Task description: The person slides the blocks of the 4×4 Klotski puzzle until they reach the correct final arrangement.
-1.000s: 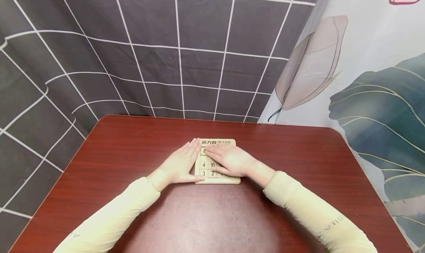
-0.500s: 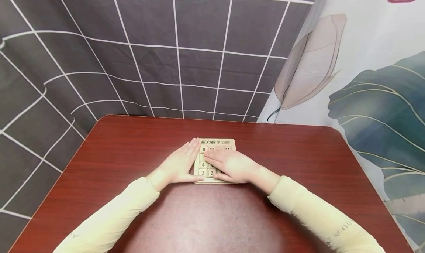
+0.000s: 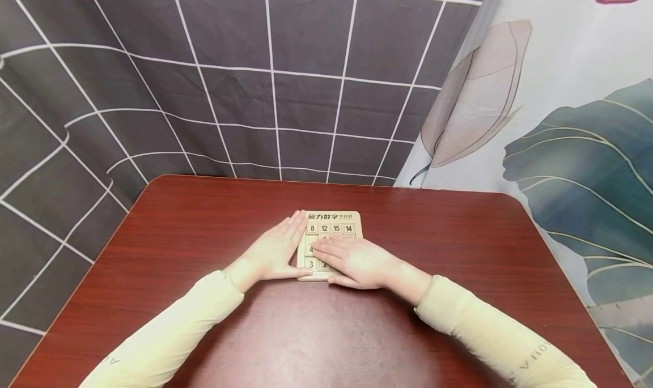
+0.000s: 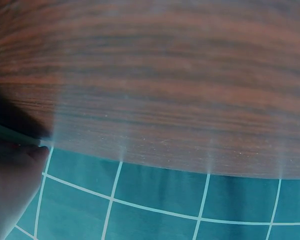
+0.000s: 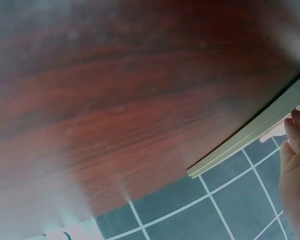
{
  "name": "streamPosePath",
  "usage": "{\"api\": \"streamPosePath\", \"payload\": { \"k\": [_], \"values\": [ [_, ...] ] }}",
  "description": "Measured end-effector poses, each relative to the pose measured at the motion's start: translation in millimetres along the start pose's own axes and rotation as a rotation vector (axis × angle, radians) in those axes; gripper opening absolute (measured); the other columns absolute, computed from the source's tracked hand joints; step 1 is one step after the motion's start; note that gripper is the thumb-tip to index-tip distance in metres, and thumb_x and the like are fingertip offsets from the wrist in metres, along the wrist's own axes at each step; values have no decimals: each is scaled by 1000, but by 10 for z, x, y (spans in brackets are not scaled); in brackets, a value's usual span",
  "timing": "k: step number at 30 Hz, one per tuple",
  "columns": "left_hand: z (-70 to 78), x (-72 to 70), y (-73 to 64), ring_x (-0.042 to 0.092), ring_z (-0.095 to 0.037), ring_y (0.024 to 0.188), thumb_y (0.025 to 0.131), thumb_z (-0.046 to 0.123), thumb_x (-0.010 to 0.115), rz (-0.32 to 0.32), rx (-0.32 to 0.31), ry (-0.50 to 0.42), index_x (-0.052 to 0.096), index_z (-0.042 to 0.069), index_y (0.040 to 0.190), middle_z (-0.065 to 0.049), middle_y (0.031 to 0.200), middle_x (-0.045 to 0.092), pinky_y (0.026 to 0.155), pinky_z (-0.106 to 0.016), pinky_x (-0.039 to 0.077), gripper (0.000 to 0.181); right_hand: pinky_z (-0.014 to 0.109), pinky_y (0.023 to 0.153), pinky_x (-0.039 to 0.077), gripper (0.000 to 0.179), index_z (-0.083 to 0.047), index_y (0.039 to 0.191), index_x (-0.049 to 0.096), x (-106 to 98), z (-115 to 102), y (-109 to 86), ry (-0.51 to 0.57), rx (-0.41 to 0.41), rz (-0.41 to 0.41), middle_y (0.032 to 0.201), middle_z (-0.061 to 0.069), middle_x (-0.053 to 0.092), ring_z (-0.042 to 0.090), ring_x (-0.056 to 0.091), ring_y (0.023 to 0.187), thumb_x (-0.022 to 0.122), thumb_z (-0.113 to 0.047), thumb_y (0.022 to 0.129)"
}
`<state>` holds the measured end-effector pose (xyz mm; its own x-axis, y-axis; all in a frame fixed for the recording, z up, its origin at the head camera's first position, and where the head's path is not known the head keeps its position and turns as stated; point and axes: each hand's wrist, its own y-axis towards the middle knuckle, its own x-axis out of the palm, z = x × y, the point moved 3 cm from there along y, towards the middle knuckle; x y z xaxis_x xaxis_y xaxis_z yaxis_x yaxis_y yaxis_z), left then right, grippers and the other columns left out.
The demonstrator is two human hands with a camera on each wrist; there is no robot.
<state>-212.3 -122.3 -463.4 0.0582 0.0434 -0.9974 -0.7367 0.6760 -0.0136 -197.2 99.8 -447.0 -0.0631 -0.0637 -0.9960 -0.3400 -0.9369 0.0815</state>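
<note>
A pale wooden number sliding puzzle (image 3: 334, 217) lies flat on the table in the head view. Its top row reads 8, 12, 15, 14; lower on the left the 4 tile (image 3: 310, 250) and 3 tile (image 3: 311, 264) show, with a vacant cell above the 4. My left hand (image 3: 272, 249) steadies the left edge, fingers straight along the side, thumb spread to the near corner. Across the lower right tiles lies my right hand (image 3: 359, 260), fingers straight, fingertips at the 4 tile; it hides several tiles. The right wrist view shows the puzzle's edge and my right hand (image 5: 297, 170).
The reddish-brown table (image 3: 214, 212) extends around the puzzle. Behind it hangs a dark grey curtain (image 3: 306, 105) with white grid lines. A white leaf-patterned curtain (image 3: 566, 76) hangs at the right.
My right hand has slid toward me over the puzzle, from the top row down to the lower rows, uncovering the whole top row. My left hand has stayed in place.
</note>
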Motion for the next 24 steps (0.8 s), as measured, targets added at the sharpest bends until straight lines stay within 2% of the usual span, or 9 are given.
{"api": "streamPosePath", "payload": {
  "k": [7, 11, 16, 24],
  "values": [
    [6, -22, 7, 24, -40, 164, 93, 72, 61, -7, 0, 6, 25, -14, 162, -30, 173, 21, 134, -46, 28, 116, 41, 128, 41, 61, -6, 156, 53, 4, 114, 79, -1, 76, -28, 162, 9, 54, 25, 52, 151, 58, -41, 107],
    [15, -36, 10, 24, -40, 163, 93, 71, 62, -6, 2, -2, 25, -14, 162, -31, 173, 21, 134, -47, 28, 116, 41, 128, 40, 60, -5, 156, 53, 14, 144, 103, -15, 87, -37, 162, 10, 54, 26, 52, 151, 57, -41, 108],
    [15, -36, 4, 24, -40, 163, 93, 71, 62, -6, 2, 2, 25, -14, 162, -31, 173, 21, 134, -47, 28, 116, 42, 128, 41, 61, -5, 157, 51, 24, 104, 71, -1, 58, -8, 163, 10, 52, 26, 50, 152, 57, -41, 108],
    [11, -18, -4, 24, -42, 163, 93, 71, 62, 1, 12, -1, 24, -15, 162, -32, 173, 21, 134, -47, 28, 117, 42, 126, 44, 64, -5, 155, 53, -19, -130, -43, -8, -53, 59, 160, 10, 56, 24, 54, 149, 61, -44, 105]
  ]
}}
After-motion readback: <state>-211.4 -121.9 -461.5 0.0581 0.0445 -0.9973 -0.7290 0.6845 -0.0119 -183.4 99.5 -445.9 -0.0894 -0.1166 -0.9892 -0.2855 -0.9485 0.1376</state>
